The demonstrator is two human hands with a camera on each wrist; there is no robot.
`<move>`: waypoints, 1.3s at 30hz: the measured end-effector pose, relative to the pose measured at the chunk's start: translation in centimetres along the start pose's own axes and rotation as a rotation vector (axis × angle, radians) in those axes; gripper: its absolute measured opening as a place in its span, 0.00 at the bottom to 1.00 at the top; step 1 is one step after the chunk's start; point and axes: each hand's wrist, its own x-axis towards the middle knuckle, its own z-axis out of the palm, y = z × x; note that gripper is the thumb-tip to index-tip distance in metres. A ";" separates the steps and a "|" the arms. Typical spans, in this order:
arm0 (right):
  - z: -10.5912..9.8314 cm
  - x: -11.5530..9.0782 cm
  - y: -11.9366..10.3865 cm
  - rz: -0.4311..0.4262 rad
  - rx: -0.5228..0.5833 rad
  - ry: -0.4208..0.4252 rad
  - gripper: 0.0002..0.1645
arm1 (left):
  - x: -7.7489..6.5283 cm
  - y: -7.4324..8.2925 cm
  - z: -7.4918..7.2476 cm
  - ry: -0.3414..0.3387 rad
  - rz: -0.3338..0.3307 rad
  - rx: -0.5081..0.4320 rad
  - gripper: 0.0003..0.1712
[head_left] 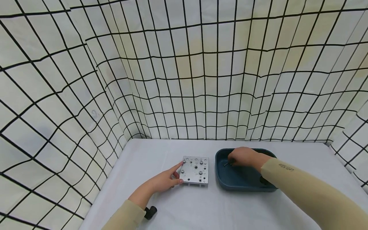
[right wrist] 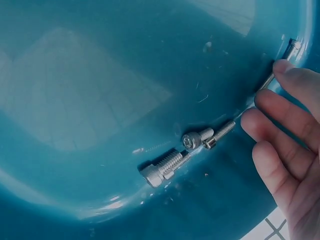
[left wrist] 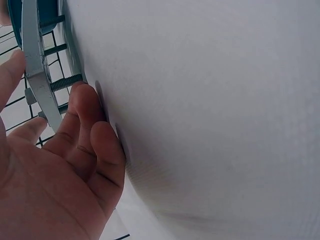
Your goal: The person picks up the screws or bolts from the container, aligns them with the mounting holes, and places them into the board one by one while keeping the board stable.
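A square silver metal plate (head_left: 194,177) with holes and several bolts through it stands on its bolt shanks. My left hand (head_left: 164,181) grips its left side, index finger at the far corner and thumb at the near one. In the left wrist view, its other fingers curl under the plate beside a threaded shank (left wrist: 66,82). My right hand (head_left: 244,156) is inside a dark teal tray (head_left: 244,187). Its thumb tip overlaps a long bolt (right wrist: 294,46) by the tray wall, with the other fingers loosely bent alongside. Several socket-head bolts (right wrist: 152,175) lie near those fingers.
A white cloth covers the table (head_left: 184,210). Behind and to the left rise white walls with a black grid (head_left: 184,86). A black object (head_left: 150,212) shows at the left wrist. The tray stands to the right of the plate.
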 end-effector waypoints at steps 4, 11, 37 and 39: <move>0.1 0.3 0.1 0.008 -0.004 -0.005 0.07 | 0.0 0.1 0.0 0.008 0.006 0.002 0.48; 0.5 0.6 -0.1 0.028 -0.003 -0.021 0.07 | -0.2 0.3 0.1 0.015 0.011 -0.001 0.49; -1.8 -0.5 0.0 0.102 0.104 -0.034 0.02 | 0.1 0.2 -0.1 0.009 0.005 0.014 0.49; -2.3 -0.8 0.0 0.111 0.142 -0.020 0.03 | 0.1 0.1 -0.1 0.007 0.012 0.009 0.49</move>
